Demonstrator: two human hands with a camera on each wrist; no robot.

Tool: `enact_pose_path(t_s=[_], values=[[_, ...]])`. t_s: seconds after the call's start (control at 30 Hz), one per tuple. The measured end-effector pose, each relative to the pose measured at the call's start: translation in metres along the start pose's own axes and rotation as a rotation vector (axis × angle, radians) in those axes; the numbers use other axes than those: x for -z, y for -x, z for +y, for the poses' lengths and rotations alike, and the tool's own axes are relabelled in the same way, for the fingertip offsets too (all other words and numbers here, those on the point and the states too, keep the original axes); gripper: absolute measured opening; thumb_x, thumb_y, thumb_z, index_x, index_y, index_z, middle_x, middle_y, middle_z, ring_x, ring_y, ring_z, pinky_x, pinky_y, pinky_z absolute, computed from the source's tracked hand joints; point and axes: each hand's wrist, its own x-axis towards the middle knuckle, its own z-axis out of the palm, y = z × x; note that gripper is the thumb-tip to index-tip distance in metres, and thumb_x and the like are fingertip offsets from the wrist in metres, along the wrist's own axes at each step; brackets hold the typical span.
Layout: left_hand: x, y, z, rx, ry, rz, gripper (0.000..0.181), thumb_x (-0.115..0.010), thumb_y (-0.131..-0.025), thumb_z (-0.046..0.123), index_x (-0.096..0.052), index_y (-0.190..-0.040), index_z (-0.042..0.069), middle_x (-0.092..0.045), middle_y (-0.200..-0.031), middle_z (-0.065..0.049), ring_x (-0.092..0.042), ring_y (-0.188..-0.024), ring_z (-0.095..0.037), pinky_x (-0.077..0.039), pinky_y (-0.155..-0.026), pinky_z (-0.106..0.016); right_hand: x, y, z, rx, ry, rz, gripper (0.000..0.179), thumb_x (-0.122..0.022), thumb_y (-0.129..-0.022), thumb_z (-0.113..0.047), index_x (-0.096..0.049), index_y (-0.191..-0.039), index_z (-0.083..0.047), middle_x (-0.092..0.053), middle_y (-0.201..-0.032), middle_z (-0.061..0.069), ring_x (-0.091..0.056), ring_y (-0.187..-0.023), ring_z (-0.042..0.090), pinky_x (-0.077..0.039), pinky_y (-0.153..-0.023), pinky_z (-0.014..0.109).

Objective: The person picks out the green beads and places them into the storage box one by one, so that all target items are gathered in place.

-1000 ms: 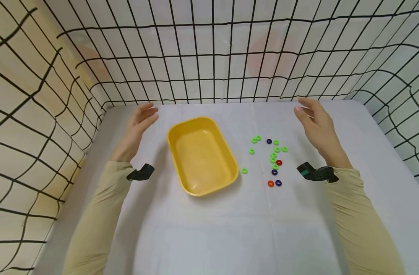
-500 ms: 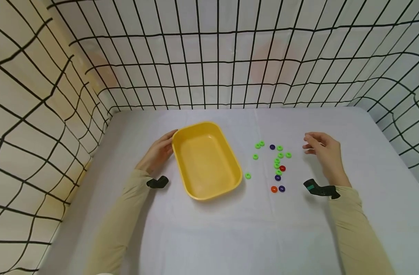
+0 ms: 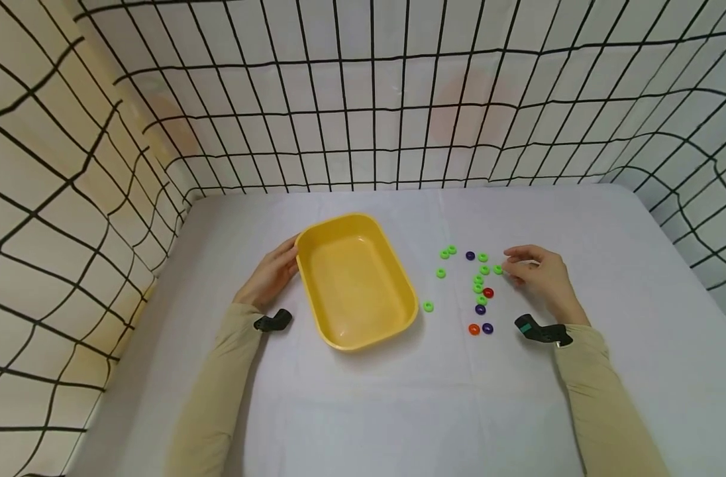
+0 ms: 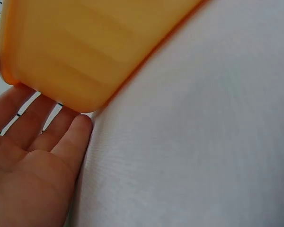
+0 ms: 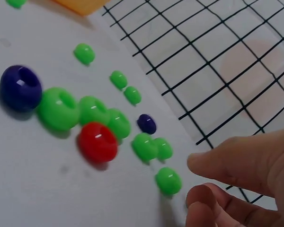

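My left hand (image 3: 269,278) lies against the outer left side of a yellow tray (image 3: 308,285), near its far left corner. In the left wrist view its fingers (image 4: 23,113) stretch along the tray's wall, with the thumb beside the rim. My right hand (image 3: 542,275) hovers at the right edge of a scatter of small ring-shaped beads, thumb and fingers apart with nothing between them. Nearest to its fingertips is a green bead (image 5: 168,181). More green beads lie around a red bead (image 5: 98,143), with a dark blue bead (image 5: 21,88) close by.
An orange bead (image 3: 473,329) lies nearest the front, beside a dark blue bead (image 3: 487,328). One green bead (image 3: 428,306) sits close to the tray's right side. Black wire mesh (image 3: 375,119) fences the white tabletop (image 3: 363,417) at the back and both sides.
My left hand has come right and down from above the table to touch the tray. My right hand has lowered and moved left toward the beads.
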Motion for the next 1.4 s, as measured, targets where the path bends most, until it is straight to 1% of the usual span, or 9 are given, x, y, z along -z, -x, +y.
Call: enact_pose_path(t_s=[0.17, 0.37, 0.57, 0.8, 0.97, 1.1, 1.2, 1.3, 1.4], values=[[-0.001, 0.0, -0.008, -0.002, -0.002, -0.013, 0.054, -0.039, -0.108, 0.015, -0.021, -0.155, -0.004, -0.026, -0.159, -0.02, -0.051, -0.126, -0.007, -0.042, -0.11, -0.022, -0.008, 0.007, 0.014, -0.024, 0.079, -0.035, 0.05, -0.073, -0.09, -0.029, -0.06, -0.128, -0.001, -0.06, -0.118, 0.016, -0.06, -0.074, -0.002, -0.048, -0.067, 0.01], [0.001, 0.0, -0.013, -0.01, -0.011, -0.009, 0.056, -0.041, -0.108, 0.019, -0.021, -0.155, -0.003, -0.027, -0.159, -0.02, -0.05, -0.126, -0.009, -0.043, -0.109, -0.021, -0.011, 0.009, 0.017, 0.006, 0.158, -0.012, 0.049, -0.076, -0.087, -0.035, -0.065, -0.124, -0.005, -0.067, -0.112, 0.019, -0.057, -0.079, -0.001, -0.041, -0.073, 0.016], [0.001, -0.001, -0.013, -0.019, -0.011, -0.012, 0.055, -0.041, -0.108, 0.019, -0.023, -0.155, -0.002, -0.03, -0.158, -0.018, -0.051, -0.126, -0.008, -0.043, -0.109, -0.021, -0.011, 0.005, 0.016, 0.068, 0.211, 0.016, 0.039, -0.077, -0.088, -0.027, -0.069, -0.117, -0.002, -0.067, -0.105, 0.018, -0.054, -0.076, 0.004, -0.04, -0.069, 0.018], [0.001, -0.002, -0.014, -0.049, -0.007, 0.006, 0.052, -0.043, -0.107, 0.014, -0.027, -0.152, -0.005, -0.042, -0.147, -0.012, -0.053, -0.123, -0.01, -0.046, -0.107, -0.021, -0.011, 0.001, 0.016, 0.044, 0.202, 0.019, 0.036, -0.076, -0.088, -0.026, -0.07, -0.115, -0.003, -0.069, -0.093, 0.01, -0.054, -0.074, 0.006, -0.04, -0.064, 0.014], [0.001, -0.002, -0.013, -0.058, -0.027, 0.04, 0.052, -0.047, -0.105, 0.013, -0.03, -0.15, -0.007, -0.049, -0.137, -0.004, -0.055, -0.119, -0.01, -0.049, -0.103, -0.021, -0.011, 0.001, 0.013, 0.011, 0.169, 0.026, 0.035, -0.074, -0.089, -0.026, -0.068, -0.114, -0.001, -0.068, -0.091, 0.008, -0.058, -0.07, 0.005, -0.044, -0.063, 0.011], [0.003, -0.001, -0.011, -0.062, -0.028, 0.068, 0.051, -0.047, -0.105, 0.011, -0.03, -0.149, -0.008, -0.05, -0.136, -0.004, -0.056, -0.117, -0.01, -0.051, -0.1, -0.02, -0.011, -0.001, 0.01, -0.01, 0.106, 0.015, 0.035, -0.073, -0.09, -0.022, -0.066, -0.114, 0.001, -0.066, -0.093, 0.007, -0.062, -0.07, 0.002, -0.049, -0.064, 0.01], [0.003, -0.003, -0.01, -0.062, -0.032, 0.072, 0.05, -0.047, -0.105, 0.01, -0.031, -0.149, -0.007, -0.048, -0.137, -0.007, -0.056, -0.117, -0.011, -0.051, -0.101, -0.021, -0.008, -0.004, 0.007, -0.017, 0.083, 0.007, 0.033, -0.072, -0.089, -0.017, -0.064, -0.115, 0.002, -0.065, -0.089, 0.0, -0.062, -0.07, 0.001, -0.051, -0.065, 0.01], [0.004, -0.004, -0.008, -0.051, -0.026, 0.071, 0.049, -0.046, -0.105, 0.01, -0.032, -0.149, -0.006, -0.048, -0.138, -0.008, -0.055, -0.118, -0.012, -0.05, -0.102, -0.022, -0.004, -0.009, -0.004, 0.004, 0.056, 0.004, 0.032, -0.071, -0.089, -0.013, -0.063, -0.115, 0.003, -0.063, -0.086, -0.009, -0.062, -0.071, 0.002, -0.051, -0.065, 0.011], [0.005, -0.004, -0.007, -0.044, -0.033, 0.07, 0.05, -0.047, -0.105, 0.011, -0.031, -0.15, -0.006, -0.047, -0.139, -0.008, -0.055, -0.119, -0.012, -0.049, -0.103, -0.021, 0.0, -0.016, -0.029, 0.064, 0.036, 0.01, 0.031, -0.07, -0.09, -0.012, -0.062, -0.115, 0.004, -0.061, -0.085, -0.011, -0.063, -0.071, 0.005, -0.051, -0.066, 0.013]])
